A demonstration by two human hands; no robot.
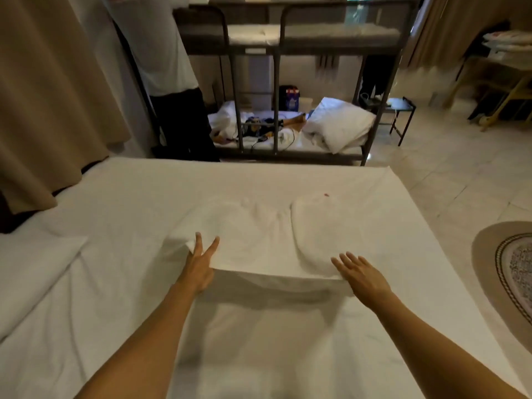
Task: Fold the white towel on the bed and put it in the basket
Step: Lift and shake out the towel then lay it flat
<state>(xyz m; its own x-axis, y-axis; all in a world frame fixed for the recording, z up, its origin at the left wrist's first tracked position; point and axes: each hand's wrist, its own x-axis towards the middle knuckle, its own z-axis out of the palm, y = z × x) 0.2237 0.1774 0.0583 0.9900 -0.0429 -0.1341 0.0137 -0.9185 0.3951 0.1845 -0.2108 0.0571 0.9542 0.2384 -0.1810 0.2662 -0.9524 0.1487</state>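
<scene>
The white towel [259, 234] lies crumpled in the middle of the white bed [115, 312]. Its near edge is lifted off the sheet and throws a shadow beneath. My left hand [198, 266] holds the near-left corner, with two fingers spread on top and the rest under the cloth. My right hand [362, 276] holds the near-right corner, fingers straight on top, thumb hidden. A small red mark [326, 194] shows on the towel's far side. No basket is in view.
A metal bunk bed [276, 82] with a pillow [339, 125] and cables stands beyond the bed's foot. A person [164, 67] stands at its left end. Beige curtains [43, 96] hang on the left. An oval rug [512, 272] lies on the tiled floor at right.
</scene>
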